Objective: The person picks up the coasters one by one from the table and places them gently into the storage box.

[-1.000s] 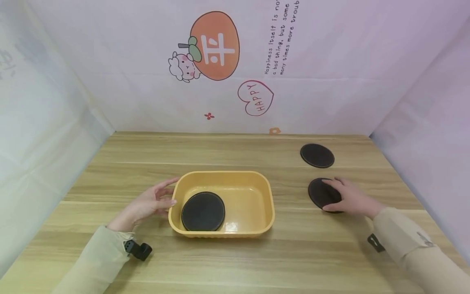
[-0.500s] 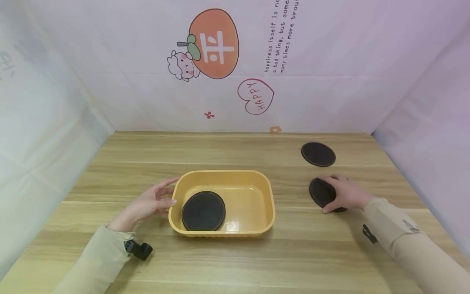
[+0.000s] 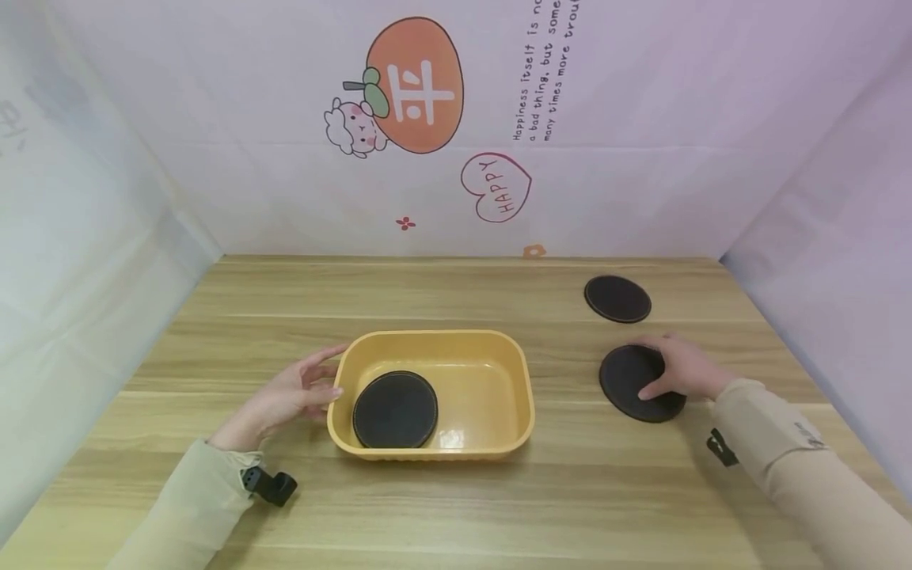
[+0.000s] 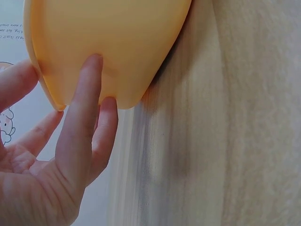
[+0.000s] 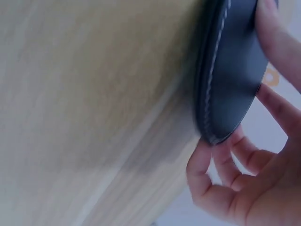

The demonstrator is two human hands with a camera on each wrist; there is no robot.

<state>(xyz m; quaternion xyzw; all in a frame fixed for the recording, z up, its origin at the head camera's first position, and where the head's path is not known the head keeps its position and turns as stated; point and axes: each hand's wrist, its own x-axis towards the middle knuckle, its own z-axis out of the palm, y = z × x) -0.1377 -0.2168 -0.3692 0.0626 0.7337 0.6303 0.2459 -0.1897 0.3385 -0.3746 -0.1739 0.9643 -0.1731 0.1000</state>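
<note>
A yellow plastic basin (image 3: 480,396) stands on the table in the head view, with a round black coaster (image 3: 394,410) lying in its left half. My left hand (image 3: 281,394) touches the basin's left side, thumb at the rim and fairly straight fingers against the outer wall. Farther right, my right hand (image 3: 684,368) pinches a second black coaster (image 3: 630,380) by its right edge. The right wrist view shows its light stitching (image 5: 214,70), with the thumb on the upper face and fingertips at the edge. A third black coaster (image 3: 617,298) lies behind it.
The wooden table (image 3: 442,514) extends around the basin and coasters. A white printed cloth (image 3: 627,95) hangs behind the table's far edge, and more cloth closes off both sides. A small black device (image 3: 269,484) sits at the left wrist.
My right hand has shifted from reaching over the coaster to gripping its right edge, and more of the coaster's face shows. The left hand and basin stay in place.
</note>
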